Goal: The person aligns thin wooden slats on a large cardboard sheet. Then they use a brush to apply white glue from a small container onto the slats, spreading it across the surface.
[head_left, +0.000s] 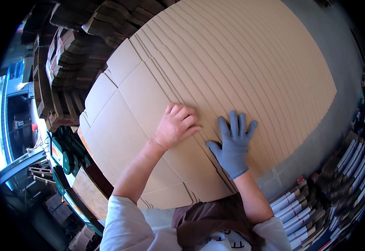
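Flat brown cardboard sheets [249, 71] lie fanned out before me in overlapping rows, their edges running diagonally. The nearest, a creased and slotted cardboard blank [128, 125], shows most of its face at the left. My bare left hand [176, 124] rests by this blank's right-hand edge with its fingers curled in; whether a sheet's edge is pinched beneath them is hidden. To the right, my right hand [233, 146], in a grey glove, lies flat on the fanned sheets with fingers spread, holding nothing.
Bundled stacks of cardboard [67, 58] stand on a wooden pallet [61, 111] at the far left. Green and black machinery [67, 157] sits close on the left. More stacked bundles [293, 213] are at the lower right, beside grey floor [316, 29].
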Motion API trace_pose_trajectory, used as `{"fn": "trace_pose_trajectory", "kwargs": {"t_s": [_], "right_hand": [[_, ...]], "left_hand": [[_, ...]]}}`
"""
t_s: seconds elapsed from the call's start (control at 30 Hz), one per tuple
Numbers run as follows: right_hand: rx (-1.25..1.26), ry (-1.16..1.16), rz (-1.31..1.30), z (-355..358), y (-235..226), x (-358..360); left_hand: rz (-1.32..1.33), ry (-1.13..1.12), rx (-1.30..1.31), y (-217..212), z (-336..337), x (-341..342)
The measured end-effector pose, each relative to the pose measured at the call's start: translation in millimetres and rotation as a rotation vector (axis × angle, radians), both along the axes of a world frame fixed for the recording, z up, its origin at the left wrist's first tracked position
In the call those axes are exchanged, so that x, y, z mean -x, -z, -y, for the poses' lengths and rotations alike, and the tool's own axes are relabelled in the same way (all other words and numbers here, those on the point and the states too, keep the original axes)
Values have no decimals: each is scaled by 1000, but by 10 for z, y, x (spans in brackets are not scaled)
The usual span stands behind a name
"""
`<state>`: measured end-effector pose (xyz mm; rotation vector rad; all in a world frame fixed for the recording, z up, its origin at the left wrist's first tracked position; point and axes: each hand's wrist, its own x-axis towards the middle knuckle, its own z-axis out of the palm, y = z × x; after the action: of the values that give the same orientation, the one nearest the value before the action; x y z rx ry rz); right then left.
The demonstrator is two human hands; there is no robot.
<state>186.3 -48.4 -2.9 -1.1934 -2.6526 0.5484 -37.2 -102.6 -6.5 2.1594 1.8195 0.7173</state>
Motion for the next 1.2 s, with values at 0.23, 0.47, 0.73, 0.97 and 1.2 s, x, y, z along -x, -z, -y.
{"fn": "trace_pose_trajectory", "kwargs": {"t_s": [0.23,0.47,0.73,0.97,1.2], "right_hand": [[4,-10,9,19,-2,6],[4,-9,12,22,19,-10],[22,-8,13,21,6,-15],[17,-5,6,18,2,-19],[10,0,7,-3,-14,-1]], "left_hand": [[15,-30,4,15,49,23],[19,-38,31,5,96,24],[37,-47,28,34,149,26],[36,-53,37,33,162,27],[32,-63,24,40,157,31]]}}
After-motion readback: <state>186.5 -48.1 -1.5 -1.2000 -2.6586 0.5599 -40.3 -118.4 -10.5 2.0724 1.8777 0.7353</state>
